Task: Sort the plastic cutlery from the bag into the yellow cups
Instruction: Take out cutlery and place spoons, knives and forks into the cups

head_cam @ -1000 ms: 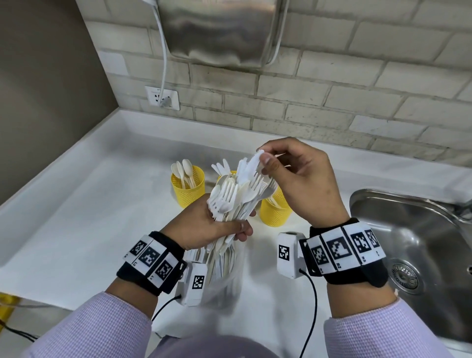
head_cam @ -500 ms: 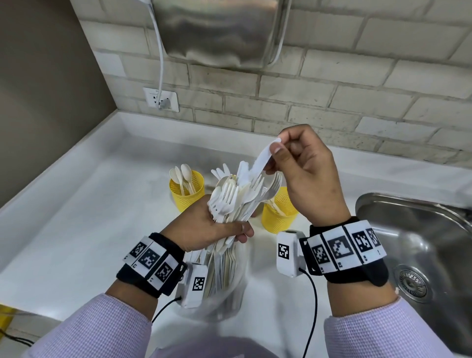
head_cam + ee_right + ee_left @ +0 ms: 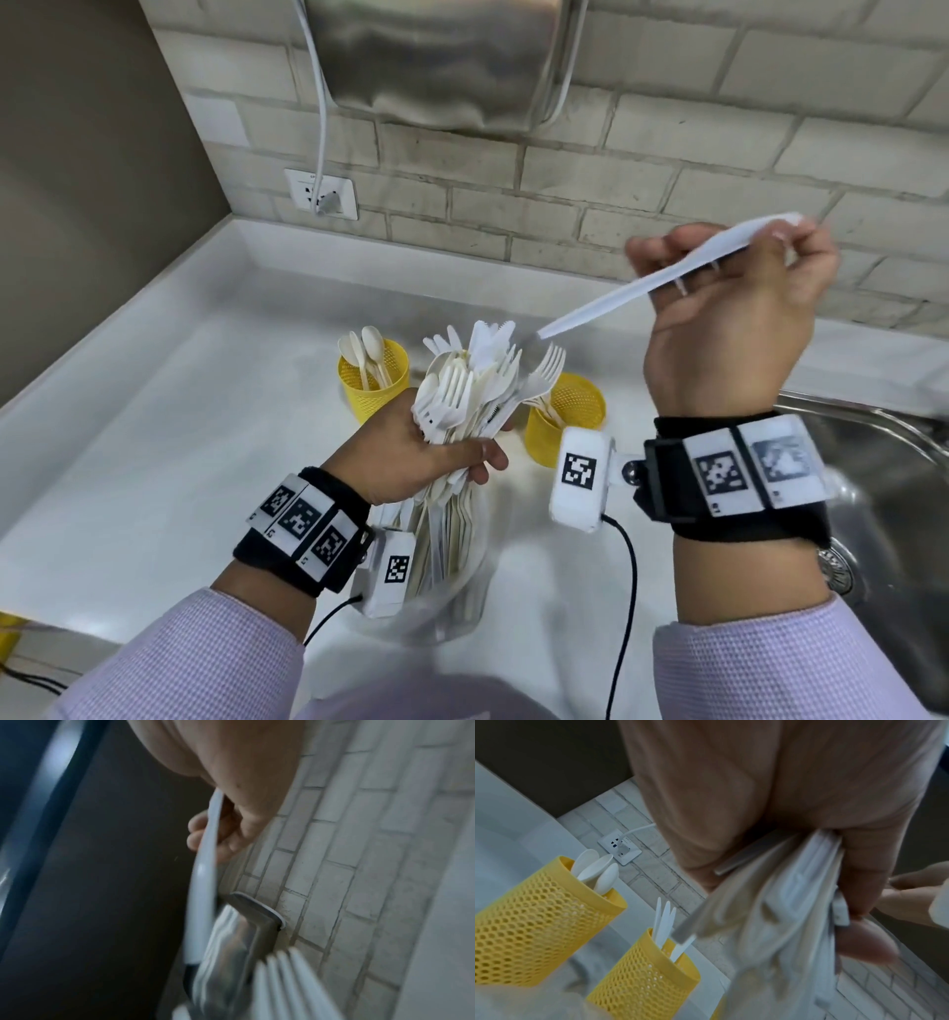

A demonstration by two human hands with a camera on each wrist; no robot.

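Note:
My left hand (image 3: 426,457) grips a bundle of white plastic cutlery (image 3: 472,395) through the neck of a clear bag (image 3: 452,580) that hangs below it. My right hand (image 3: 729,313) is raised to the right and pinches a white plastic knife (image 3: 647,280), drawn almost wholly out of the bundle. Behind the bundle stand three yellow mesh cups: one with spoons (image 3: 372,380), a middle one with knives (image 3: 644,977) mostly hidden in the head view, and one on the right (image 3: 565,416). In the left wrist view the spoon cup (image 3: 539,925) is at lower left and the cutlery bundle (image 3: 777,902) crosses my palm. The knife (image 3: 203,896) shows in the right wrist view.
A steel sink (image 3: 893,493) lies to the right of the white counter (image 3: 154,411). A brick wall carries a socket (image 3: 321,194) with a white cable and a steel dispenser (image 3: 441,56) overhead. A dark wall closes the left side.
My right hand has pulled the knife up and to the right out of the bundle, rising well above the cups. My left hand has kept its grip on the bundle.

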